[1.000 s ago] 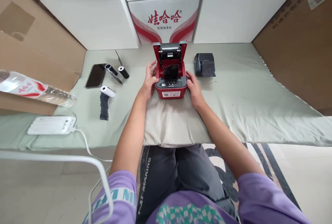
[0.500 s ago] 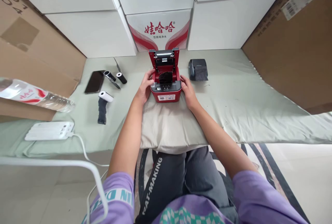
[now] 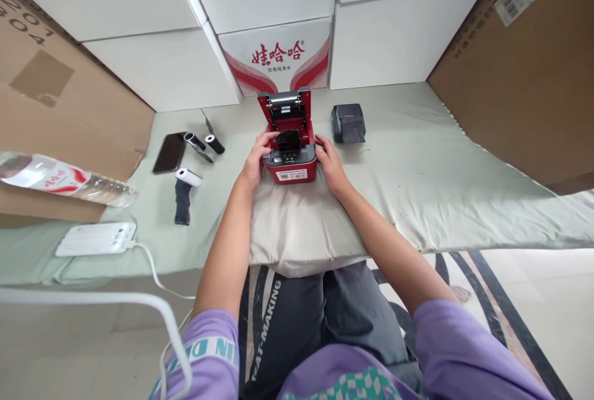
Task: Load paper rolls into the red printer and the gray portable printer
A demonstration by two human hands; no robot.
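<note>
A red and dark grey label printer [image 3: 292, 174] stands on the cloth before me with its lid [image 3: 284, 103] raised. Inside its bay is a glossy black piece [image 3: 288, 140], perhaps a strip or roll. My left hand [image 3: 254, 160] grips the printer's left side, its fingertips reaching over the rim toward that black piece. Against the right side, my right hand [image 3: 330, 162] holds the body with bent fingers. To the right sits a smaller dark grey printer [image 3: 341, 125] with a dark strip hanging from its front.
Left of the printer lie a phone [image 3: 169, 153], black ribbon rolls [image 3: 215, 143] and a white-cored roll [image 3: 189, 177] with a dark strip. A water bottle [image 3: 65, 176] and cabled power bank [image 3: 97, 239] are at far left. Cardboard boxes [image 3: 520, 91] flank both sides; white boxes [image 3: 380, 41] stand behind.
My left fingers have moved from the printer's side over its rim, toward the black piece inside. The right hand stays at the right side. The view has shifted slightly.
</note>
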